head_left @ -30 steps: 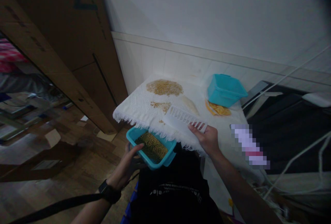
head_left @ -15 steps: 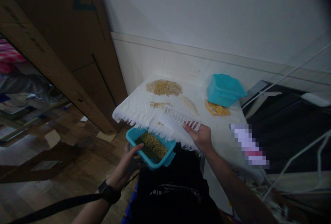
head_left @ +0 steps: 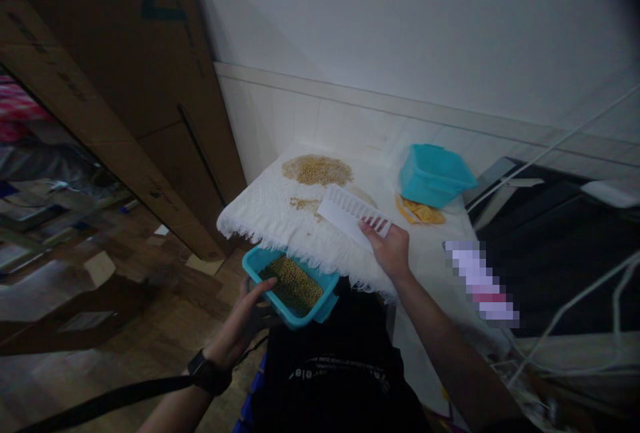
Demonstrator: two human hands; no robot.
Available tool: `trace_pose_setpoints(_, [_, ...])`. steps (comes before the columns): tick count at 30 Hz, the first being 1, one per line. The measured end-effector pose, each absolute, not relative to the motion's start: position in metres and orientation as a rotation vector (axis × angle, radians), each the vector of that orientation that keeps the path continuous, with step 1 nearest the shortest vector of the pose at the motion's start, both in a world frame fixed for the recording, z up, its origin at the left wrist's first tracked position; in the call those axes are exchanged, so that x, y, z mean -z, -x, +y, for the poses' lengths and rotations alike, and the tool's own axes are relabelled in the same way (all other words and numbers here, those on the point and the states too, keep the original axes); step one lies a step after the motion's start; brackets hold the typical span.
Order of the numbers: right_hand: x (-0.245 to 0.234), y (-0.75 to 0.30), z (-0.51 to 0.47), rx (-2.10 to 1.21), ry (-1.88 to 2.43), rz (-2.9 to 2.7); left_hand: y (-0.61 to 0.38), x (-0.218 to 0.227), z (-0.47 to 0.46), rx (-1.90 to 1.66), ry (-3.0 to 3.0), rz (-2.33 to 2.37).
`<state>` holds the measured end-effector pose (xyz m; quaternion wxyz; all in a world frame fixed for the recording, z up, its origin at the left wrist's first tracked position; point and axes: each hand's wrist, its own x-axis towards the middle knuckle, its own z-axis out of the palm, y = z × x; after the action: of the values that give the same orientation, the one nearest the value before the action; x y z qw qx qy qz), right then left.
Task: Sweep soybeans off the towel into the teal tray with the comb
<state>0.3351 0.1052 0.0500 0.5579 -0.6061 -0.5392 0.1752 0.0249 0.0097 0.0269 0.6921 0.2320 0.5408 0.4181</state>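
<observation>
Teal tub [head_left: 290,285] w/ beans is gripped at its rim by left hand [head_left: 246,316], below cloth edge [head_left: 280,236]. White slotted scraper [head_left: 350,214] is pinched in right hand [head_left: 391,249], fingers closed on it, nr small bean pile [head_left: 305,203].

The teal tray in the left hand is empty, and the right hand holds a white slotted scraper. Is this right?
Not empty: in the head view the teal tray in the left hand holds beans; the right hand holds the white slotted scraper.
</observation>
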Motion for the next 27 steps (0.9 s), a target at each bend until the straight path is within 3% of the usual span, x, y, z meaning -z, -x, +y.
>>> trace_pose_setpoints(27, [-0.054, -0.314, 0.109, -0.469, 1.394, -1.388, -0.024, -0.026, 0.011, -0.934, -0.519, 1.192])
